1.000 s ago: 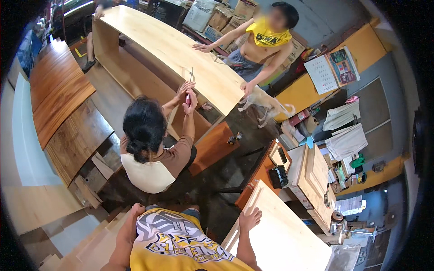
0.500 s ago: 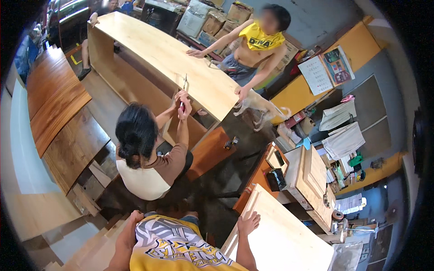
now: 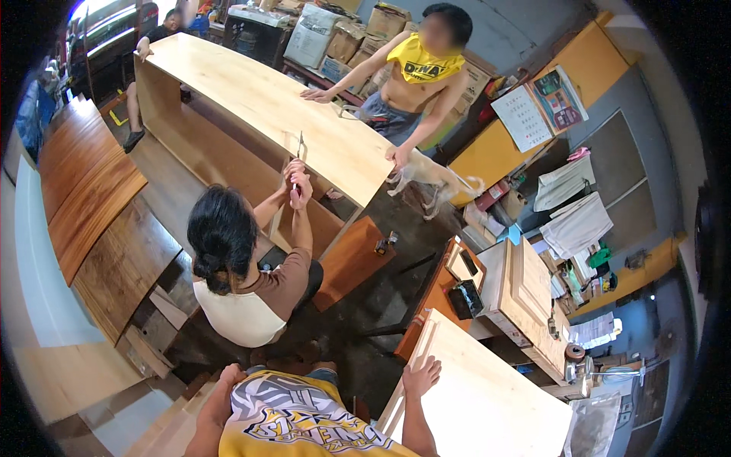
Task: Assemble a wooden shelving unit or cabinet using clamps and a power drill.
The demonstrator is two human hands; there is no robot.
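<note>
My right hand (image 3: 422, 376) lies on the edge of a pale wooden panel (image 3: 480, 388), its fingers stretched out and holding nothing. Low on the left, my left hand (image 3: 231, 375) rests beside my yellow shirt, close to some stacked boards (image 3: 164, 421); its fingers are mostly hidden. In front of me a crouching co-worker (image 3: 240, 305) grips a slim metal tool (image 3: 300, 143) with both hands at the edge of a long, pale wooden cabinet (image 3: 274, 114). Across the cabinet, a person in a yellow neck cloth (image 3: 426, 62) has both hands on its top.
Another person (image 3: 164, 30) holds the cabinet's far left end. Brown wooden slabs (image 3: 87, 183) lean at the left. A light-coloured dog (image 3: 432, 180) stands by the cabinet's right end. A workbench (image 3: 525, 305) with boards and a black box (image 3: 465, 299) are at the right.
The view has shifted slightly, so the cabinet and people sit a little further left. The far person's head shows more. My right hand stays on the panel.
</note>
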